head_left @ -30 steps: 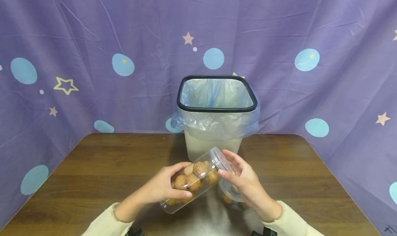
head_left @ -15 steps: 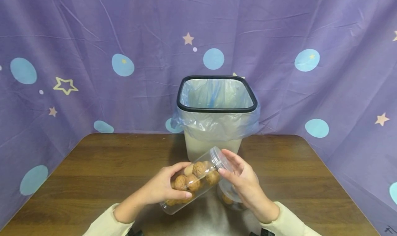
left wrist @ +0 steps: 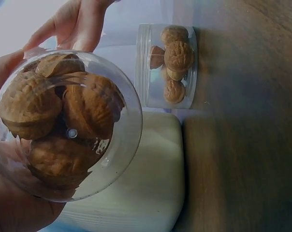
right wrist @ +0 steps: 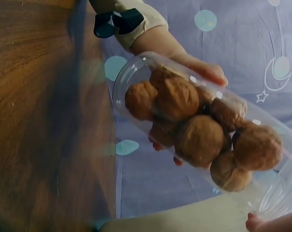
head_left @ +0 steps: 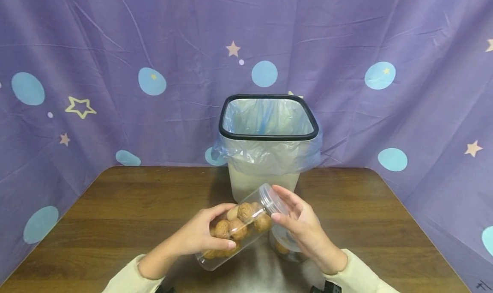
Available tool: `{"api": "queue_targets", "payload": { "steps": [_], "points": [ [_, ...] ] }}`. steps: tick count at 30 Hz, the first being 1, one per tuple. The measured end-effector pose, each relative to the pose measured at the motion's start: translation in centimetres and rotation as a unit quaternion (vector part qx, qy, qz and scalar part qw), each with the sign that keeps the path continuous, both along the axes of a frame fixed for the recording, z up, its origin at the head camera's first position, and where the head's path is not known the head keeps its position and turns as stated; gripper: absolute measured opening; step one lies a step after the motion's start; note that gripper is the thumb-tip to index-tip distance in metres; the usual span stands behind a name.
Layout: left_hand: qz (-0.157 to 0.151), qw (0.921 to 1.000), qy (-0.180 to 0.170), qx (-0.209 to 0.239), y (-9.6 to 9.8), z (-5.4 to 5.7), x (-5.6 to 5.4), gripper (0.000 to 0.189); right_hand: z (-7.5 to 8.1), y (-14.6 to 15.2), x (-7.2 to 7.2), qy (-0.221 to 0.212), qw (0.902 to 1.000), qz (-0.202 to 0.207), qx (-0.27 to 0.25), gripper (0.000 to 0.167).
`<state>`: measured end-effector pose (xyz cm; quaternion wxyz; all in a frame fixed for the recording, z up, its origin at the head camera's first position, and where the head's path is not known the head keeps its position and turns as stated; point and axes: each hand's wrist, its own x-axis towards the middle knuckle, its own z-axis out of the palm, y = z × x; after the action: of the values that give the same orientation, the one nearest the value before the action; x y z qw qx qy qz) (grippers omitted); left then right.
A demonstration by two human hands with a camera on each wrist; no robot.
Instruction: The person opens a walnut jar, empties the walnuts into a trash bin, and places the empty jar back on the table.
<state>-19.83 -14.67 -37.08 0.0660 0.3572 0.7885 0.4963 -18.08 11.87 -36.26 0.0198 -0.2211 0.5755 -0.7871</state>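
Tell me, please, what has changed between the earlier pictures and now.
The tilted jar and left hand shifted slightly left and down in the head view. Nothing was newly gripped or released: the right hand stays at the lid. The bin and second jar stayed put.

Curtain: a small dark mark low in the right corner of the head view, like a handwritten character, too small to read
Tilted walnut jar and its lid: no lettering legible
Second jar: no label legible
Bin and liner: no brand or number legible
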Motion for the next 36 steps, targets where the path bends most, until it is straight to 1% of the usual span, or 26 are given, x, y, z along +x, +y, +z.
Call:
{"api": "queue_targets", "payload": {
  "steps": [6,12,18,27,31,36],
  "points": [
    [-0.015,0.9998,-0.011,0.012,-0.2,0.2,0.1,0.062,-0.2,0.3,-0.4,0.024,0.9987,0.041,-0.02,0.074],
    [-0.031,0.9991,-0.012,0.027,-0.2,0.4,0.2,0.06,0.0,0.5,-0.8,0.048,0.9961,0.07,-0.022,0.073],
    [-0.045,0.9981,-0.02,0.037,-0.1,0.6,0.2,0.059,0.0,0.8,-1.3,0.079,0.9931,0.086,-0.01,0.072],
    [-0.057,0.9971,-0.027,0.042,-0.2,0.6,0.1,0.058,-0.1,1.1,-1.6,0.098,0.9898,0.103,-0.011,0.071],
    [-0.067,0.9957,-0.037,0.051,-0.1,0.5,0.0,0.057,-0.1,1.2,-1.8,0.103,0.9885,0.109,-0.014,0.071],
    [-0.084,0.9931,-0.053,0.063,-0.2,0.5,-0.1,0.056,-0.2,1.2,-2.2,0.114,0.985,0.128,-0.025,0.07]
  ]
}}
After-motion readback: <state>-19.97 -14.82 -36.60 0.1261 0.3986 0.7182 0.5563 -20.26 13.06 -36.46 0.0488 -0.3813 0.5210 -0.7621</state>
